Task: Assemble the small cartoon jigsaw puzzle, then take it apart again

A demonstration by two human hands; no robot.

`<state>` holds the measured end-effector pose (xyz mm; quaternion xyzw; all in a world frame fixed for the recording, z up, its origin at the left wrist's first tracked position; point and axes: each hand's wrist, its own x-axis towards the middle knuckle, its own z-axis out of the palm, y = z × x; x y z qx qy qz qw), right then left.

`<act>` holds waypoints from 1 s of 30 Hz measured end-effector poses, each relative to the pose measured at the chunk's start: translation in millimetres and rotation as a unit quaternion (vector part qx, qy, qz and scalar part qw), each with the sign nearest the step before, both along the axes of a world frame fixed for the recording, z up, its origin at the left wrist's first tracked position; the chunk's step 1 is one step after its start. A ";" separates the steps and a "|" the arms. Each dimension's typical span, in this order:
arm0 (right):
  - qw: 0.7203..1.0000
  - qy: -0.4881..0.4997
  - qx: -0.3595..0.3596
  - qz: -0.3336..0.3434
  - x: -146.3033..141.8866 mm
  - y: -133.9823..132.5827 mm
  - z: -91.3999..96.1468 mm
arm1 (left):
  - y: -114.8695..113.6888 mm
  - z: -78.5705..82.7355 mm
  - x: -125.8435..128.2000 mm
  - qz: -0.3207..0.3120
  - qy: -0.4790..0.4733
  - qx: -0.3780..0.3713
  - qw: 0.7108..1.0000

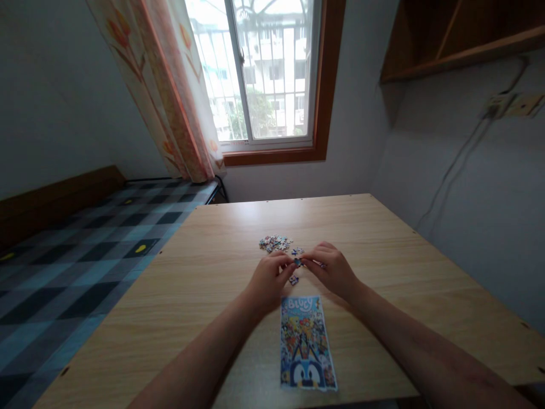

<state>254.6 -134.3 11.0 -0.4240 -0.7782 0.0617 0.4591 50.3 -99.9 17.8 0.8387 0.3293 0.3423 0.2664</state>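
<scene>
My left hand (269,279) and my right hand (332,268) meet over the wooden table (383,250), fingertips pinched together on a small jigsaw piece (297,262) between them. Another loose piece (293,279) lies on the table just below the fingers. A small pile of puzzle pieces (275,243) sits just beyond my hands, with a piece or two (297,250) beside it. A colourful picture sheet (306,342) with a blue cartoon dog lies flat near the table's front edge, between my forearms.
A bed with a blue and black checked cover (76,267) stands left of the table. Behind the table is a window (264,74) with a patterned curtain (170,96). A wall with a cable runs along the right, under a wooden shelf (460,40).
</scene>
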 end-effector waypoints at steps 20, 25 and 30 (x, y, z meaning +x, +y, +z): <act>0.997 0.039 -0.017 -0.058 10.1 7.6 -6.5 | 16.6 -5.6 -13.5 0.062 0.004 -0.056 0.996; 0.991 0.001 -0.075 -0.110 12.2 15.7 -17.6 | 23.9 -1.0 -26.4 0.176 0.115 0.023 0.978; 0.989 0.009 -0.116 -0.094 4.8 29.8 -32.3 | 33.3 -3.9 -29.0 0.231 0.156 0.036 0.960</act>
